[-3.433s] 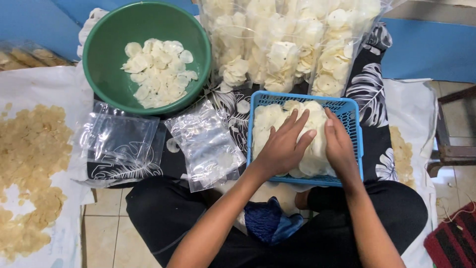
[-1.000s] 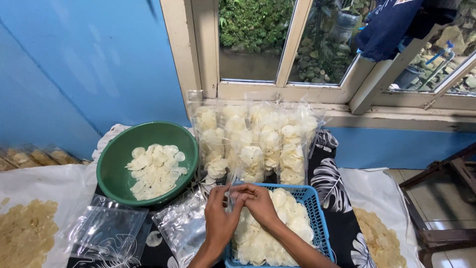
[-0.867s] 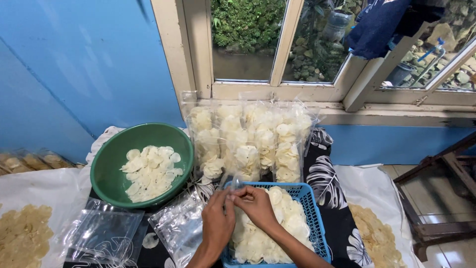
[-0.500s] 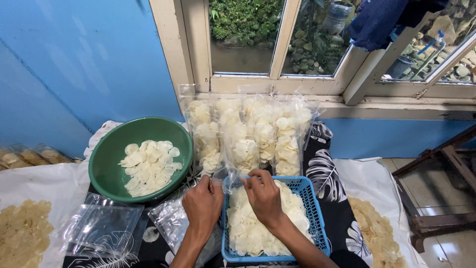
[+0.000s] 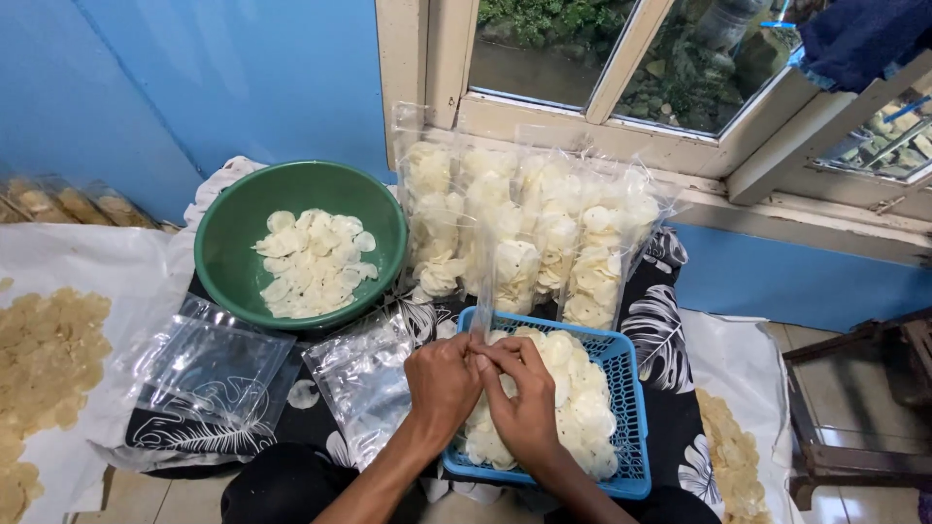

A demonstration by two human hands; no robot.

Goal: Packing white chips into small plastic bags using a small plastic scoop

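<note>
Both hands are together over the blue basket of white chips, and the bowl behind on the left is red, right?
Not quite: the bowl is green, not red, as the head view shows. Both the left hand and right hand do meet over the blue basket of white chips.

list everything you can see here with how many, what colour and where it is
Green bowl: one, green, upper left, holding pale chips.
Blue basket: one, blue, centre, full of pale chips.
Filled bags: several, clear with pale chips, leaning under the window.
Empty bags: two piles, clear, left of the basket.
Loose chips: yellowish, on white sheet, far left; more far right.
Patterned cloth: one, black and white, underneath.
Left hand: over the basket, pinching a clear bag.
Right hand: beside it, touching.
</note>
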